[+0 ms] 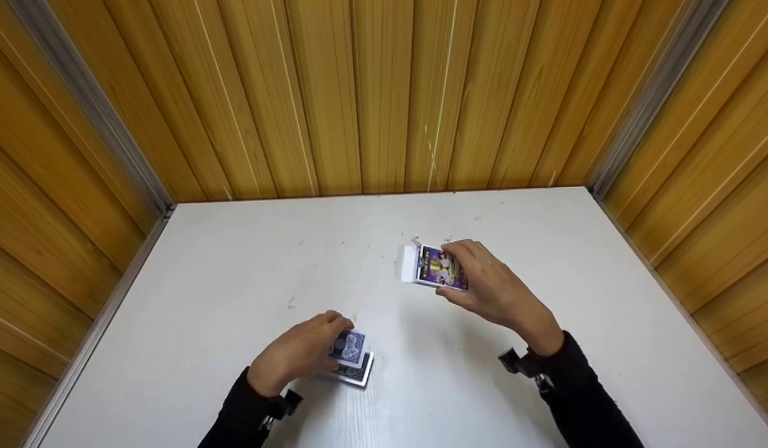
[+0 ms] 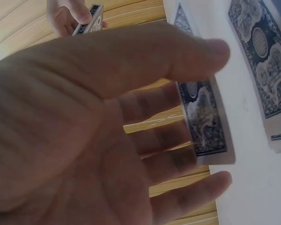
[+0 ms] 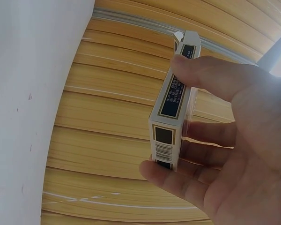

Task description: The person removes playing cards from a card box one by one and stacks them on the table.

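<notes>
My left hand (image 1: pixel 303 350) pinches a blue-backed playing card (image 1: pixel 351 346) between thumb and fingers; whether it is one card or several I cannot tell. Just below it, a pile of blue-backed playing cards (image 1: pixel 360 372) lies on the white table, partly hidden by the hand. In the left wrist view the held playing card (image 2: pixel 208 124) stands apart from the pile (image 2: pixel 264 61). My right hand (image 1: pixel 499 286) grips a purple-faced card box (image 1: pixel 439 267) by its long edges, above the table. Its white flap (image 1: pixel 408 264) hangs open toward the left. A barcode shows on the box (image 3: pixel 171 105) end in the right wrist view.
The white table (image 1: pixel 234 267) has small dark scuffs. Wood-patterned panels (image 1: pixel 384 93) enclose it at the back and both sides, with grey metal strips (image 1: pixel 104 106) at the corners. Small black devices (image 1: pixel 515 361) are strapped at both wrists.
</notes>
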`<state>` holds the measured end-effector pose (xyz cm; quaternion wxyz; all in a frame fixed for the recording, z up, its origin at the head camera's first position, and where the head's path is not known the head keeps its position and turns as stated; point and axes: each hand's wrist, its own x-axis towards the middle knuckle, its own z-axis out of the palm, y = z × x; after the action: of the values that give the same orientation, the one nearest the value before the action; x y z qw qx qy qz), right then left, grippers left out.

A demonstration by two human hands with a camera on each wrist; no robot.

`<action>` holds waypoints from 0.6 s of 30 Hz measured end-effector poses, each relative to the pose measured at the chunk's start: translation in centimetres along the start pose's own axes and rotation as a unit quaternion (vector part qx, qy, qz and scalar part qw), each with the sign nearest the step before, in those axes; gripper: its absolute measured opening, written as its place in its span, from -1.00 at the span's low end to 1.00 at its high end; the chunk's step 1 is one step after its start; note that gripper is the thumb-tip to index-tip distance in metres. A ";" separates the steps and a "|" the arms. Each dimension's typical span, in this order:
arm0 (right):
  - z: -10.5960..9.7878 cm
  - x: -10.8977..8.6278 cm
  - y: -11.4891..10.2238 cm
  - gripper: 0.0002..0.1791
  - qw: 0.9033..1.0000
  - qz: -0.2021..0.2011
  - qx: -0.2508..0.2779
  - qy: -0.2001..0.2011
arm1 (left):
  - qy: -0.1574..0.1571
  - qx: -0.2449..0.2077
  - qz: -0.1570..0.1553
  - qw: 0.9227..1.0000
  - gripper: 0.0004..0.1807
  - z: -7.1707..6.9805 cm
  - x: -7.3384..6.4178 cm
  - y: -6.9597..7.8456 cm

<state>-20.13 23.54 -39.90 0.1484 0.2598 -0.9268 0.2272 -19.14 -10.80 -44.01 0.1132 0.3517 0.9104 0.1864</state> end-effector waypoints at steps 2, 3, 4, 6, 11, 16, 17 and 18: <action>0.0 0.0 0.0 -0.25 1.000 0.001 -0.001 0.000 | -0.014 -0.001 -0.010 1.000 -0.32 0.3 0.0 0.1; 0.1 0.0 0.0 -0.26 1.000 0.002 -0.002 -0.002 | -0.018 -0.002 -0.013 1.000 -0.33 0.4 0.0 0.1; 0.1 0.0 0.0 -0.26 1.000 0.003 -0.003 -0.004 | -0.021 -0.002 -0.015 1.000 -0.34 0.6 0.0 0.1; 0.1 -0.1 0.0 -0.26 1.000 0.003 -0.005 -0.004 | -0.026 -0.006 -0.019 0.999 -0.36 0.9 0.1 0.2; 0.1 -0.2 0.0 -0.26 1.000 -0.002 -0.014 0.000 | -0.033 0.011 -0.014 0.999 -0.44 1.3 0.3 0.3; 0.1 -0.1 0.0 -0.27 1.000 -0.002 -0.017 -0.003 | -0.031 0.029 -0.012 0.999 -0.43 1.6 0.4 0.2; 0.1 -0.1 0.0 -0.26 1.000 -0.001 -0.017 -0.004 | -0.032 0.028 -0.015 0.999 -0.42 1.6 0.5 0.2; 0.0 -0.1 0.0 -0.26 1.000 0.000 -0.017 -0.006 | -0.033 0.026 -0.017 0.999 -0.42 1.7 0.5 0.2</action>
<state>-20.04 23.52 -39.94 0.1473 0.2582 -0.9315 0.2096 -18.79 -9.86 -45.47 0.1372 0.3446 0.9167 0.1487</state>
